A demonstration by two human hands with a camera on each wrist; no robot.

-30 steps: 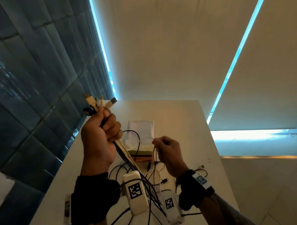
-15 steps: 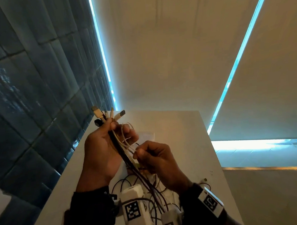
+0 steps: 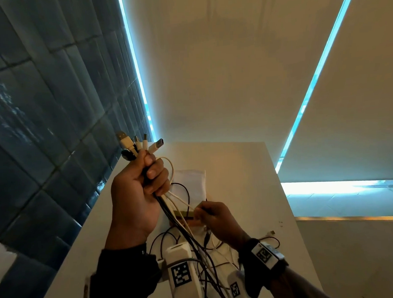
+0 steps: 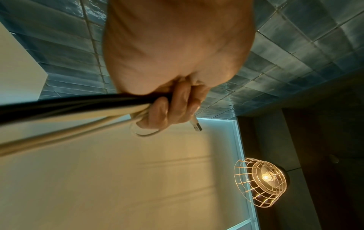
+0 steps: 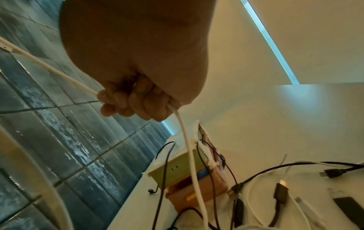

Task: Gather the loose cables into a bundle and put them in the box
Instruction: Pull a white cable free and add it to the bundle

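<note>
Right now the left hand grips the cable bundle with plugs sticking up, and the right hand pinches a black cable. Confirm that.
Not quite. The right hand holds a white cable, not a black one, as the right wrist view shows. The left hand does grip the cable bundle, plugs up.

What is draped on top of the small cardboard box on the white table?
Over the small cardboard box hang a thin black cable and the white cable that the right hand pinches. The box's inside is hidden from view.
</note>
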